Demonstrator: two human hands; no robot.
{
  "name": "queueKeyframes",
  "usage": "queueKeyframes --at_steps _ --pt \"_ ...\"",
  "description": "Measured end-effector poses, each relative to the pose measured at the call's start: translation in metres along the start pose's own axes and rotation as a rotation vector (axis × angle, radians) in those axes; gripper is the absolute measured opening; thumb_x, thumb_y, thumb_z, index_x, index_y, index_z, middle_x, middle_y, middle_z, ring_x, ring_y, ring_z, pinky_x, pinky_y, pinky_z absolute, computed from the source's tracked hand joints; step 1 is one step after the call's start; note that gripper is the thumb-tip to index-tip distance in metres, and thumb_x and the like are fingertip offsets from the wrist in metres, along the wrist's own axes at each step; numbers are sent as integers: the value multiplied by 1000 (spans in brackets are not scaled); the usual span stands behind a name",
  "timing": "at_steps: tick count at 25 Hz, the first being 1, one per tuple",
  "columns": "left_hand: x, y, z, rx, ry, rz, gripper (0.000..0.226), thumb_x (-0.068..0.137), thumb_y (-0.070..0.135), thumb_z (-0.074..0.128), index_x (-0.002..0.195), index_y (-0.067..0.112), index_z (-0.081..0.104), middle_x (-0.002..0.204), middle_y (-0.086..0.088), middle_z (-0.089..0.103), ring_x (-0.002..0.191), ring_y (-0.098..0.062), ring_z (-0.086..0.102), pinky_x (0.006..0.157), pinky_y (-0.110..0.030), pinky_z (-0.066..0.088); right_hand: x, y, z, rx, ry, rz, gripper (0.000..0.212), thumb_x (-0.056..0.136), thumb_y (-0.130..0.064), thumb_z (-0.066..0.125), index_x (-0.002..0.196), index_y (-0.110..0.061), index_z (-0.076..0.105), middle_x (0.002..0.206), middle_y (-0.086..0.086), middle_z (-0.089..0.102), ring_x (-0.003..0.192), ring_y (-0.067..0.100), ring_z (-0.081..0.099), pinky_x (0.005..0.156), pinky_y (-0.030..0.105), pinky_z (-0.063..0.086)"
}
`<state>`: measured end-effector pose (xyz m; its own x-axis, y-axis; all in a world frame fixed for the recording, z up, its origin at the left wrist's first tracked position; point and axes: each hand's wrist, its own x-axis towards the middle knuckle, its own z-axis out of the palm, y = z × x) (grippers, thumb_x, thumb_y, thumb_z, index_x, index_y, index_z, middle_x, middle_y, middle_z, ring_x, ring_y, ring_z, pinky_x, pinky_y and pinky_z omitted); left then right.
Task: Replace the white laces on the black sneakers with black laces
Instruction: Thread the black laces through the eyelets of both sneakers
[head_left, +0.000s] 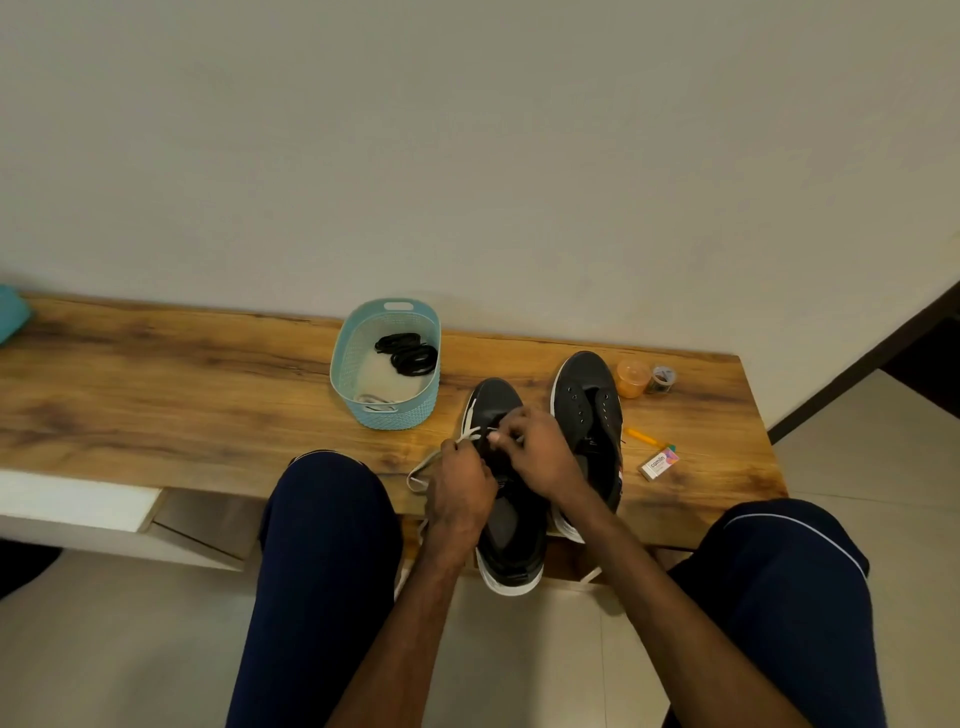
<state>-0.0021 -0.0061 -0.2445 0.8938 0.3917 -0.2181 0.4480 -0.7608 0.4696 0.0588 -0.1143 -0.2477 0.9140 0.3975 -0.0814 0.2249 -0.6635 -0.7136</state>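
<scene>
Black sneaker (511, 519) heel beyond table (649, 540) edge

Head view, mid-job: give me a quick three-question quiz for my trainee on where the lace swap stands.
1. True or false: the black laces lie coiled in the blue basket.
2. The sneaker with bare eyelets stands: A in the basket; B beside the orange jar; C on the floor.
3. What do the left hand and the right hand pinch?
Key: 1 true; 2 B; 3 the white lace of the other sneaker.
</scene>
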Motion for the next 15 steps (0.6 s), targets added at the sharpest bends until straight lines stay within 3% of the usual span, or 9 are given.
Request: queueKeyframes --at_steps 2,4,5,7,8,9,11,15 --pt "2 -2 0 -9 16 -16 25 98 18 50 118 6 60 121 -11 53 104 -28 59 85 -39 52 1 -4 -17 411 124 93 16 98 -21 60 88 -15 71 107 5 61 96 13 56 88 34 44" --pt "3 -3 0 -27 46 -27 23 98 17 50 114 6 62 118 -10 55 101 -26 60 83 -37 53 1 -3 -41 637 186 178 21 100 -22 57 83 -20 70 107 8 63 94 14 57 85 33 42" --pt "3 -3 0 -34 64 -26 22 98 16 50 113 7 63 117 -10 56 100 -25 60 82 -36 52 1 1 -54 565 175 186 24 100 -26 58 80 -21 70 101 5 64 91 14 58 83 33 43" --pt "3 -3 -1 -40 89 -11 22 98 17 50 111 7 64 115 -10 57 98 -24 60 81 -36 52 1 12 -66 6 48 200 27 98 -36 59 82 -20 74 85 -1 66 83 13 60 75 33 46" --pt "3 -3 -1 -39 95 -2 23 98 19 51 112 7 65 115 -9 57 98 -24 60 81 -36 52 0 13 -63 -307 32 191 25 96 -38 60 92 -19 74 91 -1 66 90 15 61 76 34 49" --pt "2 -2 -1 -38 93 6 24 98 21 51 113 8 66 116 -9 57 99 -24 60 82 -36 52 -1 13 -55 -470 66 136 25 95 -37 61 106 -18 72 106 0 65 104 19 57 84 39 50" --pt "1 -3 -1 -32 74 21 25 99 23 52 115 10 66 116 -8 57 99 -22 60 80 -34 52 -1 4 -32 -390 122 -12 31 97 -34 59 122 -18 64 126 2 56 123 23 46 99 43 46" --pt "-3 -3 -3 -19 40 52 23 97 18 50 110 10 68 116 -9 56 96 -22 58 79 -32 50 2 -1 5 -429 -47 -116 30 101 -30 50 123 -15 63 127 5 56 120 25 47 95 43 44"
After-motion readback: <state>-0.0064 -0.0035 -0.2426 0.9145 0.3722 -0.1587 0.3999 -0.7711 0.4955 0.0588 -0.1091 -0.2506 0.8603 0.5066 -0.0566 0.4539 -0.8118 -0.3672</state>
